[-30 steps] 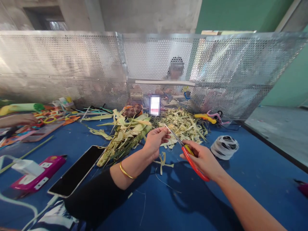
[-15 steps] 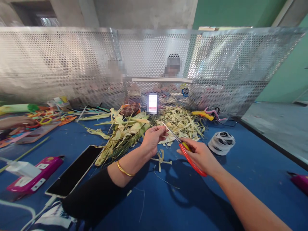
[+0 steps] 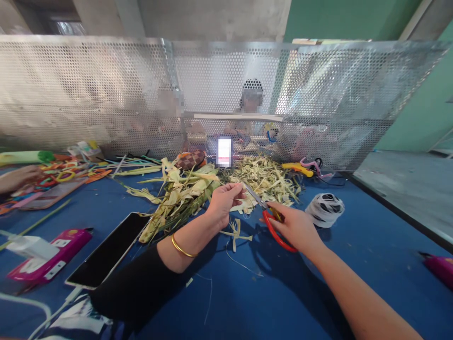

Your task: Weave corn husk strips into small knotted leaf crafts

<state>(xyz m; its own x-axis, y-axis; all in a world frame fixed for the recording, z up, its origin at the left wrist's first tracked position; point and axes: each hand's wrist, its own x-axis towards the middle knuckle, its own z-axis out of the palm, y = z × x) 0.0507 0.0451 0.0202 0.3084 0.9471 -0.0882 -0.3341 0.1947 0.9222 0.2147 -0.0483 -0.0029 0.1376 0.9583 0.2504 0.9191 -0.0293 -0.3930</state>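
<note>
My left hand [image 3: 223, 202] is closed in a pinch above the blue table, its fingertips on something too small to make out. My right hand [image 3: 296, 225] grips scissors [image 3: 270, 227] with red and yellow handles; their metal blades point up and left, with the tips close beside my left fingertips. Below my hands, a small knotted piece of pale husk strips [image 3: 236, 234] lies on the table. A bundle of dried corn husks [image 3: 182, 200] is just left of my left hand. Behind the blades is a heap of shredded husk [image 3: 271, 179].
A roll of white strip [image 3: 325, 210] stands at right. At left are a phone [image 3: 109, 250], a purple power strip [image 3: 51, 255] with cables, and another person's hand [image 3: 23, 178] among colourful craft pieces. A lit phone [image 3: 224, 151] leans near a perforated metal screen [image 3: 226, 80].
The scissors have turned a little in my right hand, and their red handle loop now shows more widely. My left hand stays pinched in nearly the same place.
</note>
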